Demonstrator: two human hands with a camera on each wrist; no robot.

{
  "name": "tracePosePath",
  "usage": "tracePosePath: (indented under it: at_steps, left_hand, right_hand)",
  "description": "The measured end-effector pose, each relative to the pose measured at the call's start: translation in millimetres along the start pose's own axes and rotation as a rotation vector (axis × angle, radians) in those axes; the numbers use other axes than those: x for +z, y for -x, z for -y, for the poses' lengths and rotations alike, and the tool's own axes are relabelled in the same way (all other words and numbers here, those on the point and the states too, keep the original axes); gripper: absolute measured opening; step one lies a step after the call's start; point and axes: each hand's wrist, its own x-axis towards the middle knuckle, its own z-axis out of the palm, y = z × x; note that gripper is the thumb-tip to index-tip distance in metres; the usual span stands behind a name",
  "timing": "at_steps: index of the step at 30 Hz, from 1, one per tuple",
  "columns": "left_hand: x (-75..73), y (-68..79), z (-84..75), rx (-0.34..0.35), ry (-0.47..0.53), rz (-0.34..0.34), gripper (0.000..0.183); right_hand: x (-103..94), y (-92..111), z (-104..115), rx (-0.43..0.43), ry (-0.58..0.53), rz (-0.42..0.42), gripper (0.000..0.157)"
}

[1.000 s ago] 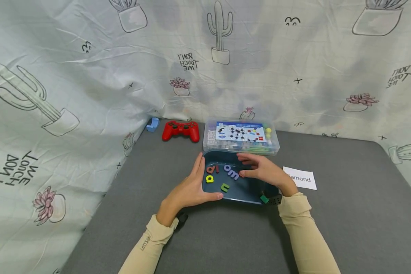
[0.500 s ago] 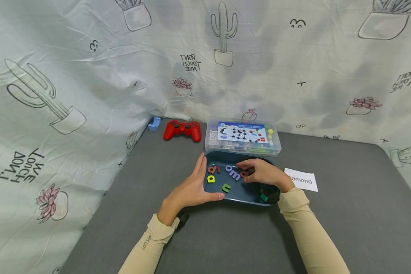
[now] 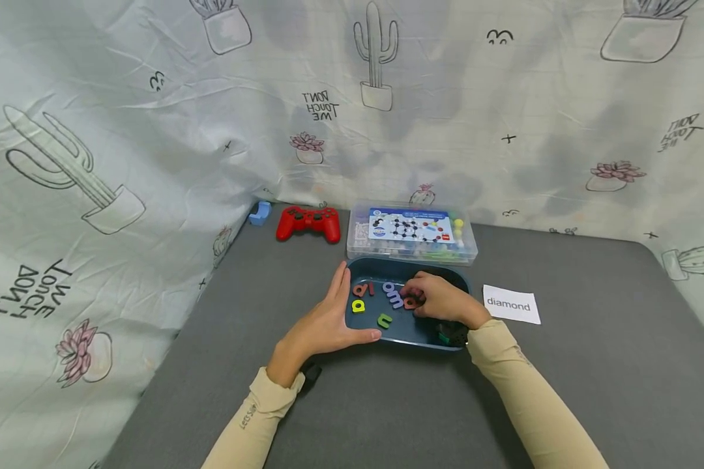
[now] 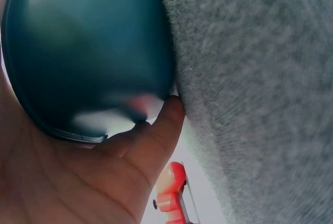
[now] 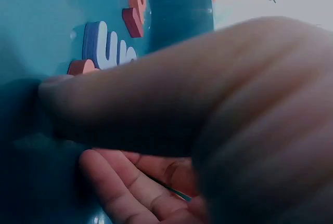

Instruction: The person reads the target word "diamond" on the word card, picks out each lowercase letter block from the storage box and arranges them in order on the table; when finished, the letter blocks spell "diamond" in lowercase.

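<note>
A dark blue tray holds coloured toy letters. My left hand rests against its left end, fingers straight along the wall and thumb on the front rim; in the left wrist view the palm cups the tray's rounded end. Inside the tray, my right hand has thumb and curled fingers at a red letter, partly hidden by them. Touching or close to it lies a lilac m, with a lilac o behind. A green n, a yellow letter and two red pieces lie further left.
A card printed "diamond" lies right of the tray. Behind stand a clear plastic case with a molecule picture and a red game controller. A small blue object sits at the back left corner, before a patterned cloth.
My right hand has closed in on the red letter and moved left with it, beside the lilac m, which has turned and shifted a little. My left hand stays on the tray.
</note>
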Motion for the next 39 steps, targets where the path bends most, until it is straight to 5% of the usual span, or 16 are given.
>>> tracePosePath:
  at_steps: [8, 19, 27, 39]
  left_hand:
    - [2.4, -1.0, 2.3, 0.007, -0.003, -0.011, 0.136]
    - [7.8, -3.6, 5.5, 0.013, -0.009, 0.004, 0.136]
    - [7.3, -3.8, 4.8, 0.006, -0.024, -0.009, 0.133]
    - [8.7, -2.0, 8.9, 0.032, -0.006, -0.025, 0.132]
  right_hand:
    - [3.7, -0.4, -1.7, -0.042, 0.021, -0.028, 0.017]
    - [-0.7, 3.3, -4.0, 0.022, -0.156, -0.042, 0.008]
    - [-17.7, 8.2, 0.0, -0.049, -0.303, -0.068, 0.024]
    - [-39.8, 26.1, 4.7, 0.090, -0.452, -0.143, 0.019]
